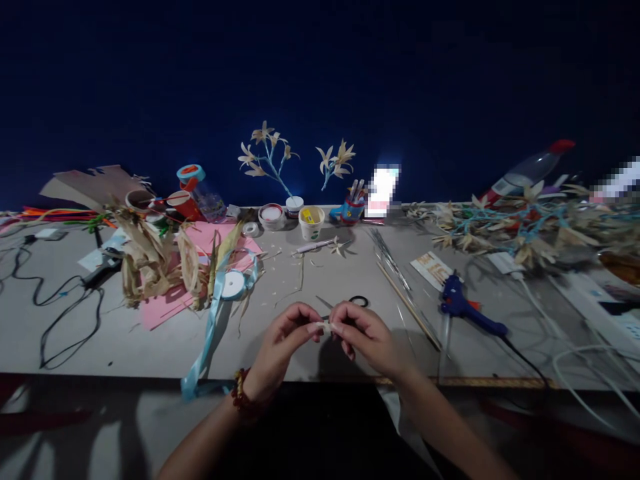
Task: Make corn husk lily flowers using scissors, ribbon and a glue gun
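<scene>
My left hand (293, 337) and my right hand (365, 337) meet above the near edge of the table, thumbs and fingertips pinched together. Between them is a small pale piece of corn husk (326, 327), mostly covered by the fingers. Just behind the hands lie scissors (359, 301) with black handles, partly hidden. To the left, a roll of light blue ribbon (233, 285) trails its loose end over the table edge. Dried corn husks (145, 257) are heaped on pink paper (165, 308). A small husk flower (339, 248) lies beyond the hands beside a pen-like tool (315, 247).
A blue glue gun (467, 308) with its cord lies at right, near thin wires (390, 257) and a wooden stick (410, 307). Husk flower stems (273, 163) stand at the back by a paper cup (311, 223). More flower branches (525, 227) lie far right. Black cables (65, 320) coil left.
</scene>
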Available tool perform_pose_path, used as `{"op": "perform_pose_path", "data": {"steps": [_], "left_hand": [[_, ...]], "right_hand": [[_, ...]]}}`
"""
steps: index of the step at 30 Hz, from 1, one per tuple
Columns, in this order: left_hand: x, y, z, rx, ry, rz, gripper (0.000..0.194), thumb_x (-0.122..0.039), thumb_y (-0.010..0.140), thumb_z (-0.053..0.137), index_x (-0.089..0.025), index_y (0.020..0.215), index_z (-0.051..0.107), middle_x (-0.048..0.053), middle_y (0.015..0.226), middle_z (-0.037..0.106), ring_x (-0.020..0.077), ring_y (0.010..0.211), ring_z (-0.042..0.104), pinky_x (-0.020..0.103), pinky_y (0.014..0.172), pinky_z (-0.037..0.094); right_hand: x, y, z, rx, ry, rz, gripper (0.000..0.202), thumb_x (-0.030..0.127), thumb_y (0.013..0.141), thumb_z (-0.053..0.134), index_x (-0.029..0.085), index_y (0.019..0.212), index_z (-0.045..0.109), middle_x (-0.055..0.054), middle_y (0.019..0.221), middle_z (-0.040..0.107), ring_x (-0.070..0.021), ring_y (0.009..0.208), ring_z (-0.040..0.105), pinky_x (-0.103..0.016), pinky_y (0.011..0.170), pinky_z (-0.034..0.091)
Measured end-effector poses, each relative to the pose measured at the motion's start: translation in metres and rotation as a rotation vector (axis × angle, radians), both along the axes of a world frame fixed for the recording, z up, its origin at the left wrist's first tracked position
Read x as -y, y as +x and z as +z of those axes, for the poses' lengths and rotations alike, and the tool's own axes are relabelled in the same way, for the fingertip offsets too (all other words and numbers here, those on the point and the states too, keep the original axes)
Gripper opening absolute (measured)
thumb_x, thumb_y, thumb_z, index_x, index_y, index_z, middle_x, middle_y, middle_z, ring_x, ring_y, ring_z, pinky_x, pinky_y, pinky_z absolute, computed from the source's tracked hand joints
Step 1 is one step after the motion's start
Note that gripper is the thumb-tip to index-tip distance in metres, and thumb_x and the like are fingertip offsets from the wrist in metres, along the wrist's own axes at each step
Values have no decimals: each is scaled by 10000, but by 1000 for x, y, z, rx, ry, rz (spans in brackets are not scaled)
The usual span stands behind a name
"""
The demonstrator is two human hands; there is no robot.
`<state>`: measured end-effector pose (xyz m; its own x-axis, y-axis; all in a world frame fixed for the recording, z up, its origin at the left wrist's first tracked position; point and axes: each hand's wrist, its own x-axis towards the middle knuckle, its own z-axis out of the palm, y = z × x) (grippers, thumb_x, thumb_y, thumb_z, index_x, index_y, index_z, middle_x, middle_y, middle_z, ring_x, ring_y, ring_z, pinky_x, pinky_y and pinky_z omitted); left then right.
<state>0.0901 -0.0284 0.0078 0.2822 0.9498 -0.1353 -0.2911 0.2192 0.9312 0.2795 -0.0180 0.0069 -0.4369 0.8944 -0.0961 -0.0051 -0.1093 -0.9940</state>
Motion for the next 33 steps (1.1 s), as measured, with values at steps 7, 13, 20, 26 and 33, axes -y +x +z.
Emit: {"op": "perform_pose_path", "data": {"steps": [7,13,20,26,33], "left_hand": [[-3,-6,3,-114,20,-70,142,-292,862,680,-169,809,632,6,732,606,136,734,535,254,719,417],[-2,-7,0,-171,18,-154,168,-309,857,686,-170,783,628,15,731,614,142,734,537,260,715,418],[-1,-9,-10,-116,15,16,135,-305,845,703,-175,824,673,18,737,618,141,731,545,253,705,438],[-1,2,-11,-35,0,111,130,-287,809,742,-168,813,688,18,740,620,133,715,548,251,697,450],[-2,14,-8,83,-24,207,135,-270,775,777,-174,791,684,4,761,616,118,728,546,242,722,443]], "right_hand": [[0,-2,0,6,0,-1,289,453,892,611,186,799,550,41,690,536,-71,498,490,-186,454,409],[-4,35,-6,427,285,-175,224,413,947,543,205,904,614,0,793,626,-135,678,596,-237,610,458],[-16,125,-43,1434,375,-475,117,259,892,546,201,802,592,-63,814,681,-209,768,646,-273,620,397],[-20,132,-55,1456,390,-500,148,224,884,513,197,757,584,-83,762,683,-215,726,638,-284,598,384],[-5,85,-23,537,337,-676,222,418,921,551,219,1015,526,-78,912,691,-195,720,662,-280,584,501]]}}
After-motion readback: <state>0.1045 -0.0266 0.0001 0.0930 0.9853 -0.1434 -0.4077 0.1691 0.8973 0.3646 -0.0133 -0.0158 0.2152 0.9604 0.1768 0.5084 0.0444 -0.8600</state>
